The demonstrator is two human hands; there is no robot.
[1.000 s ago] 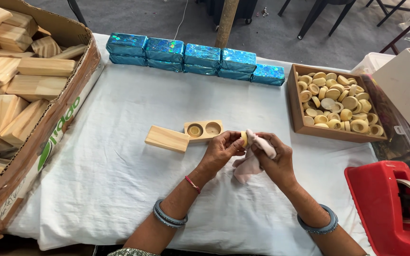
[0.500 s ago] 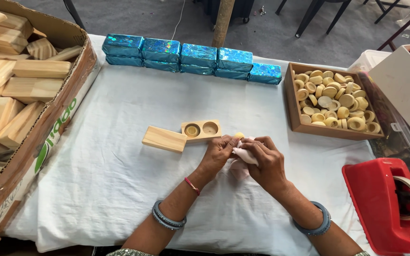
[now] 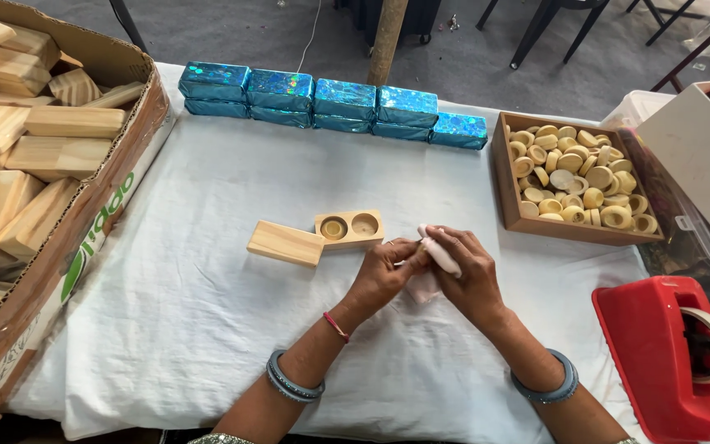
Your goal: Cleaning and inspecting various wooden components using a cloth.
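Observation:
My left hand [image 3: 384, 271] and my right hand [image 3: 466, 267] meet over the white cloth [image 3: 207, 329] on the table, both gripping a small pale pink cloth [image 3: 435, 255]. Whatever the pink cloth wraps is hidden between my fingers. Just left of my hands lies a small wooden box [image 3: 349, 228] with two round holes, one holding a wooden ring. Its flat wooden lid [image 3: 285, 243] is swung out to the left.
A cardboard box [image 3: 100, 222] of wooden blocks stands at the left. Shiny blue wrapped packets [image 3: 326, 103] line the far edge. A wooden tray [image 3: 513, 193] of round wooden pieces sits at the right. A red tape dispenser [image 3: 659, 353] is at the near right.
My hands have shifted slightly while turning the pink cloth between the fingers. The wooden box and lid lie where they were.

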